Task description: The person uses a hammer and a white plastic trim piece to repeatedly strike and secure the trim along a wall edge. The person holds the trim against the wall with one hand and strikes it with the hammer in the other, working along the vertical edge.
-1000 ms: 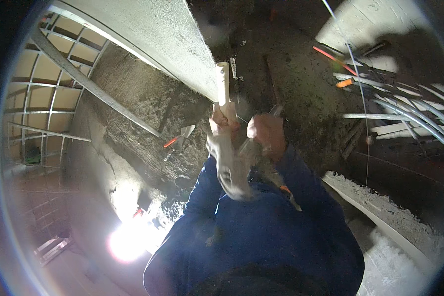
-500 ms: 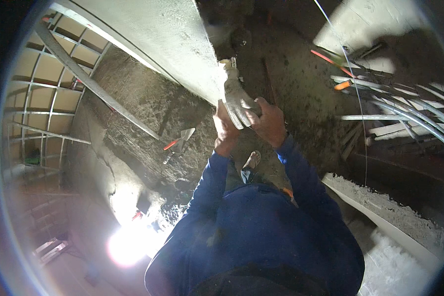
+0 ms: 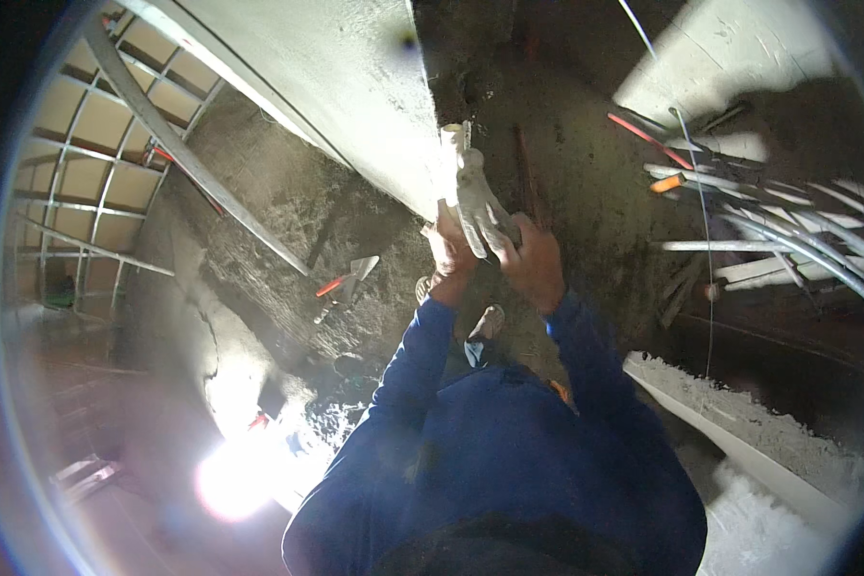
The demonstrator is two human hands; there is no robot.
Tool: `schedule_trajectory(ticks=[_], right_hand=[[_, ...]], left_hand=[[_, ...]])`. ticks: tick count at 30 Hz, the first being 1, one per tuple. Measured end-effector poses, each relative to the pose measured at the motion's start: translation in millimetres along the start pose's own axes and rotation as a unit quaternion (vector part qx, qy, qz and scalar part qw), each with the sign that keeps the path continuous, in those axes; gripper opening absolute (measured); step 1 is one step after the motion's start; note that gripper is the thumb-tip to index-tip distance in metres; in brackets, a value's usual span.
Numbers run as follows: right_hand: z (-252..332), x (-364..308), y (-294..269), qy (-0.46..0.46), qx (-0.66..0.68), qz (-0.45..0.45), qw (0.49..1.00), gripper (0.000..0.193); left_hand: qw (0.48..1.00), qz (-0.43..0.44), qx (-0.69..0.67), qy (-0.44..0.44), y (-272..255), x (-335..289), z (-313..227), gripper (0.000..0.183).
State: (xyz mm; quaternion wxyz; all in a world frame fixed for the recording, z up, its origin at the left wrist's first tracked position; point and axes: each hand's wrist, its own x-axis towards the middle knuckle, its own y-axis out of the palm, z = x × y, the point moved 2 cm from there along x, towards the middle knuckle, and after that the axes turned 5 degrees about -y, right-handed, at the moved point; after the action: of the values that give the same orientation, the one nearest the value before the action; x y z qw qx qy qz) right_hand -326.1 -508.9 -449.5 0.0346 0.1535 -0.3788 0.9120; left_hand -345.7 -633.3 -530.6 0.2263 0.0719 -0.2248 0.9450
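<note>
A pale work glove hangs between my hands, its fingers pointing down toward me and its cuff end away from me, brightly lit. My right hand is closed, pinching the glove at the right side of its fingers. At the glove's left edge my left hand grips it; part of that hand's fingers is hidden behind the glove. Close beyond both hands stands the end of a pale plastered wall. A trowel with a red handle lies on the floor to the left.
Bundled metal pipes lie at the right, near an orange-ended tool. A thin line hangs there. To the left, a long pole slants before a metal grid. A bright lamp glares at lower left. A mortar-topped ledge runs along the right.
The view has shifted slightly, so the glove and both hands appear a little further right and lower. Both hands keep hold of the glove.
</note>
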Motion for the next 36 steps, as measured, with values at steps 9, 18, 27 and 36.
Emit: schedule_trajectory(ticks=[9, 18, 27, 36], right_hand=[[40, -8, -25, -0.305, 0.096, 0.042, 0.947, 0.053], [-12, -50, -23, 0.025, 0.120, 0.035, 0.992, 0.031], [-30, -100, -5, 0.043, 0.065, 0.045, 0.996, 0.038], [2, -64, -3, -0.010, 0.178, 0.087, 0.980, 0.033]], left_hand=[[0.487, 0.086, -0.778, -0.388, 2, -14, -7, 0.031], [0.414, -0.130, -0.868, -0.242, 16, -22, -62, 0.021], [0.460, -0.023, -0.838, -0.294, 25, -50, -6, 0.027], [0.451, 0.060, -0.842, -0.290, 30, -35, 17, 0.025]])
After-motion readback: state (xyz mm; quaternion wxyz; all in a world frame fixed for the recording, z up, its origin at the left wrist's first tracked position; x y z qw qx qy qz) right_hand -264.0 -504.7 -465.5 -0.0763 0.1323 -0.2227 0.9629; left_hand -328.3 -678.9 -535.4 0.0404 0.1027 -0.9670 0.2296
